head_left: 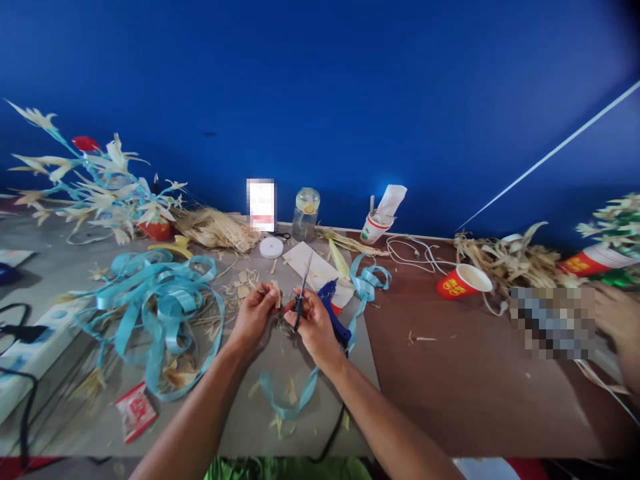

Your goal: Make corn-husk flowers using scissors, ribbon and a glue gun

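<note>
My left hand (254,316) pinches a small tan piece of dried corn husk (278,297) near the middle of the table. Just beside it, my right hand (316,327) grips a pair of scissors (303,283), blades pointing up and away from me. A blue glue gun (338,321) lies right behind my right hand, partly hidden by it. Under and around the hands are husk scraps (243,291) and a length of light-blue ribbon (287,410). To the left spreads a large tangle of the same ribbon (173,313).
Husk flowers (113,180) stand at left, near a white power strip (55,340). A glass jar (305,217), a paper cup with tools (375,228) and dried husks (213,227) line the back. Rightward are a red cup (463,281) and another person's hand (617,317) by a blurred object.
</note>
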The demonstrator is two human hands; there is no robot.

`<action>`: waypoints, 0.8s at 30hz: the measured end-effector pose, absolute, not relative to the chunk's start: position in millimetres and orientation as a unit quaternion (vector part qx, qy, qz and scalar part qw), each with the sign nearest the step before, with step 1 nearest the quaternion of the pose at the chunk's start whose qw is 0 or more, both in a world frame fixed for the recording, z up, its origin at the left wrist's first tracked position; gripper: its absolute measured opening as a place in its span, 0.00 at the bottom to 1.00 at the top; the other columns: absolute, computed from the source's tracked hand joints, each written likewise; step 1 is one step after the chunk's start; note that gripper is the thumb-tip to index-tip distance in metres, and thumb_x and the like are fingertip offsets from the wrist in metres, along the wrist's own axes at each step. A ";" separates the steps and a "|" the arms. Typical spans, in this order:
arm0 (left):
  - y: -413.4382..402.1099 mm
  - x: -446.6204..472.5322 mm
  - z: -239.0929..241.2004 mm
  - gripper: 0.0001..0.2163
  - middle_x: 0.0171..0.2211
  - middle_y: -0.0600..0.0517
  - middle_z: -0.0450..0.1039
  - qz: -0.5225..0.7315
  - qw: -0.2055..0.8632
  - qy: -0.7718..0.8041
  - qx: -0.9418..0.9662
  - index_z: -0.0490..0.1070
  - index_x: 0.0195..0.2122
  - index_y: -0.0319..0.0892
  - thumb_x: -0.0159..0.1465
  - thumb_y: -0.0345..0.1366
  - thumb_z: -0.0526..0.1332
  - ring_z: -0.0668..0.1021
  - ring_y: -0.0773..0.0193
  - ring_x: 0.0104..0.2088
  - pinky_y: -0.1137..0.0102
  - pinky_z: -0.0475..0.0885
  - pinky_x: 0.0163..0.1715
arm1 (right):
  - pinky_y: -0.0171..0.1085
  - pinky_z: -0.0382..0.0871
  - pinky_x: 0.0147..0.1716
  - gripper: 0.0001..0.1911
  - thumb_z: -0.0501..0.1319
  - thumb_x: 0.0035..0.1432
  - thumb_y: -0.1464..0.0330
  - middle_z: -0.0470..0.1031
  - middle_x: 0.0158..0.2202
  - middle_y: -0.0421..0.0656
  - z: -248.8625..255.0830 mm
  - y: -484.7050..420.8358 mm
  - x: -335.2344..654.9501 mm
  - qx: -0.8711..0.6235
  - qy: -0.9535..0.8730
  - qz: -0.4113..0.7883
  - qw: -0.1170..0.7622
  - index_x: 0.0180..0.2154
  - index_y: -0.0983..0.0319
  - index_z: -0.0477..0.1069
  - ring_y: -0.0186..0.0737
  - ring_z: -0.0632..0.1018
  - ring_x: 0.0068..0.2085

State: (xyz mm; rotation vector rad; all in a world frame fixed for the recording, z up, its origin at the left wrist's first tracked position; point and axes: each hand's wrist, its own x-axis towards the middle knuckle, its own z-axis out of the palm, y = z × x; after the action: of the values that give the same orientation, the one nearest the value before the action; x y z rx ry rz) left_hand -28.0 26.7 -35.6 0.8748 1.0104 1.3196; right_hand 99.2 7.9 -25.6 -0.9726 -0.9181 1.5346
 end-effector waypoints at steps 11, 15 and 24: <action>22.6 -24.4 -40.0 0.12 0.20 0.57 0.63 0.505 0.662 0.420 0.360 0.68 0.30 0.39 0.53 0.41 0.65 0.64 0.74 0.19 0.77 0.59 0.21 | 0.32 0.67 0.33 0.24 0.66 0.43 0.70 0.71 0.29 0.36 -29.0 11.2 96.3 -0.422 -0.382 0.584 0.579 0.45 0.61 0.63 0.32 0.72 0.30; 22.5 -27.0 -41.2 0.11 0.21 0.55 0.65 0.502 0.664 0.411 0.372 0.70 0.32 0.39 0.54 0.40 0.65 0.66 0.72 0.21 0.75 0.59 0.22 | 0.32 0.67 0.32 0.24 0.65 0.44 0.70 0.71 0.31 0.38 -26.3 10.4 96.9 -0.442 -0.386 0.556 0.588 0.45 0.61 0.62 0.32 0.72 0.30; 20.0 -30.3 -30.0 0.11 0.16 0.56 0.61 0.402 0.678 0.410 0.459 0.72 0.28 0.36 0.53 0.41 0.65 0.60 0.73 0.17 0.75 0.52 0.18 | 0.36 0.70 0.37 0.23 0.62 0.48 0.70 0.74 0.37 0.43 -22.4 13.8 108.2 -0.490 -0.500 0.475 0.532 0.48 0.61 0.63 0.37 0.75 0.35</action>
State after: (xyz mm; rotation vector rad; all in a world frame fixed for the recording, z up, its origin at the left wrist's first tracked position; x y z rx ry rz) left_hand -30.3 20.0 -30.0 1.0312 0.9208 0.9025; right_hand 108.2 13.8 -22.4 -1.1697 -1.1928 1.1338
